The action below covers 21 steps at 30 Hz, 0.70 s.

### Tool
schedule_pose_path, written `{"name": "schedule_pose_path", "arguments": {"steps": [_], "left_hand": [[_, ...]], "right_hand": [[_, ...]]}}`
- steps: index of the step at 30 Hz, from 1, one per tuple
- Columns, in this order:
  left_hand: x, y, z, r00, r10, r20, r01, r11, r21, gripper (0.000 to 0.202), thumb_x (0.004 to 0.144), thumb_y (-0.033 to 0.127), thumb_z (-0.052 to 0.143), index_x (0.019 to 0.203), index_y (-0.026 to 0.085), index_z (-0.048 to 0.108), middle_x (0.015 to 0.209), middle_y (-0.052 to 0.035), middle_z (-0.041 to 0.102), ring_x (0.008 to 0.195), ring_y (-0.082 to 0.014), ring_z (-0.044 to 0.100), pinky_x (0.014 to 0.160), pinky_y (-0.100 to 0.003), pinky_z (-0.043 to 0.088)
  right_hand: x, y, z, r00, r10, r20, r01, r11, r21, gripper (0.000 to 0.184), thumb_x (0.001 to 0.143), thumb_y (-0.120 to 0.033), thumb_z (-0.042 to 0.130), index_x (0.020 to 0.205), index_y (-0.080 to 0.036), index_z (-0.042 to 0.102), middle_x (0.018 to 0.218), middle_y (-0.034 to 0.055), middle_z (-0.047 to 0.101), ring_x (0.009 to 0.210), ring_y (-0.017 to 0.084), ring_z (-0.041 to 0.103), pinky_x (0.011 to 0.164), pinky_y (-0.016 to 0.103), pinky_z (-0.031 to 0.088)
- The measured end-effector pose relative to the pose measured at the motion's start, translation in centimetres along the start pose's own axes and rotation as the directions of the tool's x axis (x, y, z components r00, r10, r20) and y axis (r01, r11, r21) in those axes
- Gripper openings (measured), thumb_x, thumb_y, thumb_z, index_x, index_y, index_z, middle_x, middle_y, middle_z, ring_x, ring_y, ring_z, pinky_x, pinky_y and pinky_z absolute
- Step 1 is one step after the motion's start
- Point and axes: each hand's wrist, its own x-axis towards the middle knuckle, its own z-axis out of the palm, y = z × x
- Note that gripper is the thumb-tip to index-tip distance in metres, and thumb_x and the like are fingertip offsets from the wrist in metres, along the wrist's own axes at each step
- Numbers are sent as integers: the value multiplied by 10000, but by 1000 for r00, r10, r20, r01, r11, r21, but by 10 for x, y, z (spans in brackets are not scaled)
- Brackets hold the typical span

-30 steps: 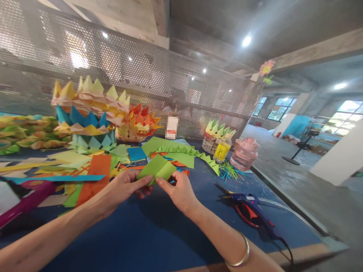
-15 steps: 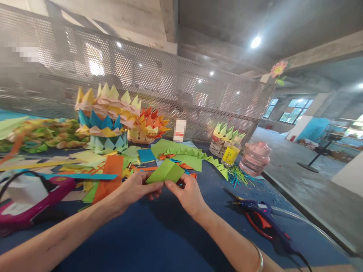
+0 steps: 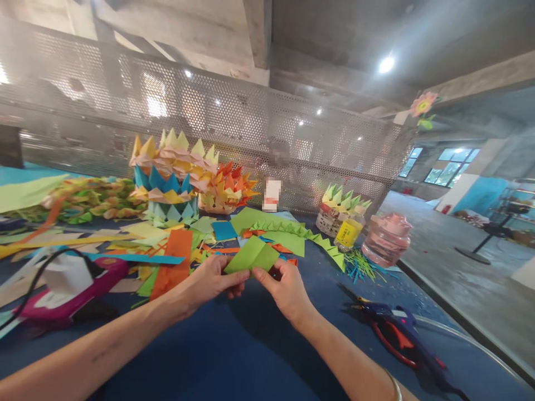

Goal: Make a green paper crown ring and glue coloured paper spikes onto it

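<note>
A creased piece of green paper (image 3: 252, 255) is held up between both hands above the dark blue table. My left hand (image 3: 221, 277) pinches its left side, thumb along the lower edge. On the other side, my right hand (image 3: 281, 281) grips it, with the thumb near the middle of the lower edge. Both hands are closed on the paper; some fingers are hidden behind it. Just beyond lies a strip of folded green paper points (image 3: 298, 229), curving to the right over flat green sheets (image 3: 292, 245).
Layered paper crowns (image 3: 171, 192) and coloured paper scraps (image 3: 171, 262) spread at the left, beside a magenta device (image 3: 79, 289). At the right are a blue glue gun (image 3: 395, 326), scissors, a yellow-labelled bottle (image 3: 346, 234) and a pink bottle (image 3: 387, 239). A perforated screen (image 3: 234, 122) stands behind.
The whole scene has shifted slightly right and down as the camera turned. Both hands keep the same hold on the green paper, which looks almost unchanged.
</note>
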Motion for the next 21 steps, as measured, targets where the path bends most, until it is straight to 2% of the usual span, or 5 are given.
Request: {"name": "schedule_pose_path", "arguments": {"steps": [7, 15, 21], "left_hand": [[0, 2, -1, 999, 35, 37, -35, 999, -2, 258, 672, 403, 712, 700, 156, 643, 594, -9, 640, 551, -140, 590, 529, -238, 456], [1, -2, 0, 1000, -6, -1, 6, 999, 41, 267, 694, 398, 681, 639, 151, 597, 536, 10, 608, 529, -127, 564, 525, -233, 428], [-1, -2, -1, 999, 28, -20, -27, 999, 44, 292, 707, 417, 662, 593, 159, 585, 521, 8, 607, 522, -125, 551, 538, -238, 417]], "right_hand": [[1, -2, -1, 1000, 3, -13, -4, 1000, -4, 248, 791, -395, 623, 754, -151, 647, 759, 41, 670, 756, 191, 603, 711, 297, 480], [2, -1, -1, 1000, 15, -9, -15, 1000, 6, 252, 792, -400, 610, 815, -155, 662, 769, 37, 665, 778, 192, 603, 712, 283, 470], [1, 4, 1, 999, 30, 27, -30, 1000, -4, 258, 766, -405, 637, 795, -152, 681, 748, 37, 668, 734, 187, 597, 673, 279, 461]]}}
